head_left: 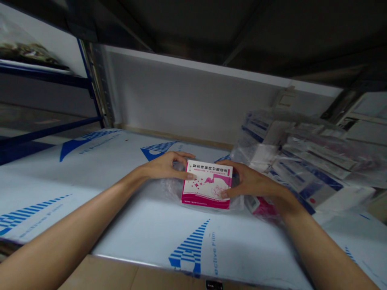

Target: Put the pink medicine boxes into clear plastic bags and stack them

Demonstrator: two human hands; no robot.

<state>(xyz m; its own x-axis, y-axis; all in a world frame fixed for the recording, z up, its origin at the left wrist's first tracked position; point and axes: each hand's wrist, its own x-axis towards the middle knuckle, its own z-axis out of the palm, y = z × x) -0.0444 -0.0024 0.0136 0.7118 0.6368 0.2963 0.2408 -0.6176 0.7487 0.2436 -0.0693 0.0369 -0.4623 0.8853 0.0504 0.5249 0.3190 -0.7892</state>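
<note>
A white and magenta medicine box [208, 185] is held between both of my hands above the film-covered shelf. Clear plastic wrap [172, 189] lies around and under it. My left hand [169, 166] grips the box's upper left corner, thumb on the printed face. On the right edge, my right hand [248, 181] has its thumb on the face and its fingers behind the box. Just beside my right wrist, another magenta package [264, 207] sits in clear plastic, partly hidden by the wrist.
Clear bags of white and blue boxes [311, 173] are piled on the right of the shelf [136, 233]. A dark upper shelf [193, 32] hangs overhead. Blue rack bars [51, 131] stand at the left, and a white wall [181, 92] closes the back.
</note>
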